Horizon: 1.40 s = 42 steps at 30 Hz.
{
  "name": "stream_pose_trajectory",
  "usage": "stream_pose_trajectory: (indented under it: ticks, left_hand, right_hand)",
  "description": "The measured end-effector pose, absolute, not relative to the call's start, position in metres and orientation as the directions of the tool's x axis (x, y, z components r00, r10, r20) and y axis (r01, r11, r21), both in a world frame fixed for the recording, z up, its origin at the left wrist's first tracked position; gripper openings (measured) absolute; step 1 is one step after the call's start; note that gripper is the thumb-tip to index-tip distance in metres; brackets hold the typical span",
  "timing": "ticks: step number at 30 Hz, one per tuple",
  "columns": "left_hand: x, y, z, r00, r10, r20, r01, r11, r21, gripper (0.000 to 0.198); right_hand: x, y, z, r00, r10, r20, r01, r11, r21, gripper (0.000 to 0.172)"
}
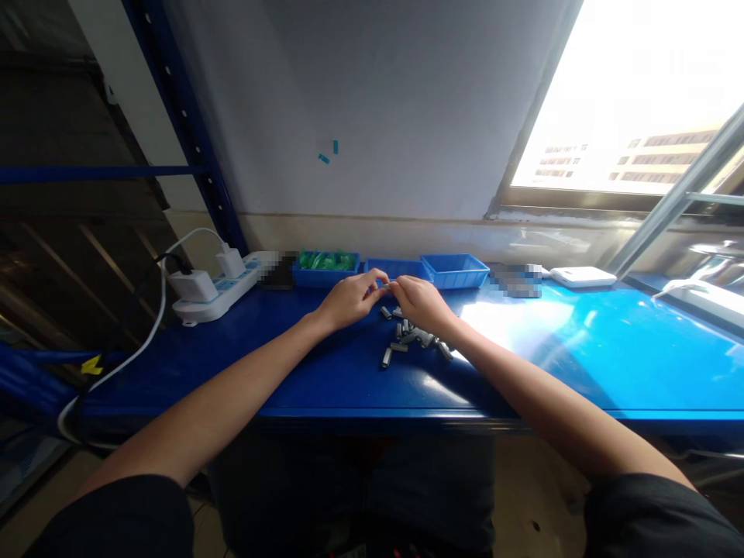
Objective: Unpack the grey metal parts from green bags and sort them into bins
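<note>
My left hand (352, 299) and my right hand (423, 301) meet fingertip to fingertip above the blue table. Both are closed in a pinch around something small and pale, mostly hidden by the fingers, so its kind does not show. Beneath and beside my right hand lies a loose pile of small silver-grey oblong metal pieces (399, 348). One of them (387, 358) sits apart at the near side of the pile, and another (386, 312) lies just below the fingertips. My right hand and wrist cover part of the pile.
Along the wall stand a blue bin with green items (325, 280), a middle blue bin (401, 267) and another blue bin (456, 275). A white power strip (201, 311) with plugged-in chargers is at left. A white flat box (583, 277) lies at right on the blue table (325, 380).
</note>
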State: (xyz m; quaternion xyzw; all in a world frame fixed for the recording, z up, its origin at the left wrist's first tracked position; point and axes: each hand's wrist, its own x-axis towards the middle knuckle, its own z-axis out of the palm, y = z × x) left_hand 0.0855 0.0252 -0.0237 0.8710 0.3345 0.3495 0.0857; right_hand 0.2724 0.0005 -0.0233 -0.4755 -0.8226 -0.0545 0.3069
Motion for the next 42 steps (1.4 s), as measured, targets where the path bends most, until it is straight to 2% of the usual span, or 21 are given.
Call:
stream_pose_trajectory:
  ticks: [2, 5, 7, 9, 12, 16, 22, 26, 29, 32, 35, 39, 42]
  left_hand:
    - [0.086, 0.025, -0.022, 0.534, 0.639, 0.554, 0.535, -0.762, 0.364, 0.024]
    - [0.086, 0.025, -0.022, 0.517, 0.650, 0.557, 0.554, -0.750, 0.361, 0.024]
    - [0.086, 0.025, -0.022, 0.507, 0.660, 0.554, 0.559, -0.741, 0.371, 0.026]
    - [0.085, 0.025, -0.021, 0.510, 0.666, 0.544, 0.564, -0.737, 0.374, 0.028]
    - [0.083, 0.025, -0.020, 0.531, 0.674, 0.514, 0.589, -0.730, 0.348, 0.031]
    - [0.081, 0.025, -0.020, 0.545, 0.684, 0.485, 0.593, -0.723, 0.353, 0.031]
    - [0.084, 0.024, -0.022, 0.531, 0.623, 0.575, 0.541, -0.771, 0.336, 0.027]
    - [0.085, 0.023, -0.021, 0.505, 0.640, 0.579, 0.572, -0.751, 0.331, 0.028]
    - [0.086, 0.025, -0.024, 0.511, 0.655, 0.557, 0.578, -0.741, 0.342, 0.030]
    - [0.086, 0.029, -0.031, 0.550, 0.676, 0.491, 0.579, -0.732, 0.359, 0.035]
    - [0.086, 0.033, -0.039, 0.626, 0.667, 0.404, 0.575, -0.745, 0.338, 0.041]
    - [0.085, 0.037, -0.043, 0.742, 0.586, 0.325, 0.531, -0.810, 0.249, 0.028]
    - [0.083, 0.037, -0.039, 0.754, 0.589, 0.291, 0.542, -0.808, 0.231, 0.021]
  right_hand:
    - [0.271, -0.001, -0.023, -0.358, 0.749, 0.557, 0.803, 0.552, -0.226, 0.036]
    - [0.271, -0.003, -0.023, -0.346, 0.738, 0.579, 0.776, 0.573, -0.266, 0.022]
    - [0.271, -0.002, -0.024, -0.324, 0.728, 0.604, 0.761, 0.580, -0.291, 0.024]
    - [0.273, -0.001, -0.026, -0.315, 0.719, 0.620, 0.756, 0.585, -0.294, 0.025]
    - [0.274, 0.000, -0.027, -0.355, 0.700, 0.620, 0.750, 0.609, -0.258, 0.017]
    - [0.272, 0.000, -0.027, -0.364, 0.704, 0.610, 0.776, 0.591, -0.220, 0.021]
    - [0.268, 0.001, -0.025, -0.353, 0.738, 0.575, 0.790, 0.564, -0.239, 0.033]
    - [0.268, -0.002, -0.024, -0.329, 0.745, 0.580, 0.776, 0.563, -0.282, 0.027]
    - [0.268, -0.003, -0.021, -0.338, 0.736, 0.587, 0.780, 0.568, -0.263, 0.023]
    - [0.274, 0.002, -0.018, -0.303, 0.738, 0.603, 0.824, 0.520, -0.223, 0.026]
    - [0.287, 0.014, -0.017, -0.183, 0.754, 0.631, 0.879, 0.413, -0.238, 0.020]
    - [0.311, 0.030, -0.022, -0.027, 0.761, 0.648, 0.923, 0.269, -0.277, 0.021]
    - [0.321, 0.035, -0.028, -0.009, 0.770, 0.638, 0.920, 0.256, -0.295, 0.024]
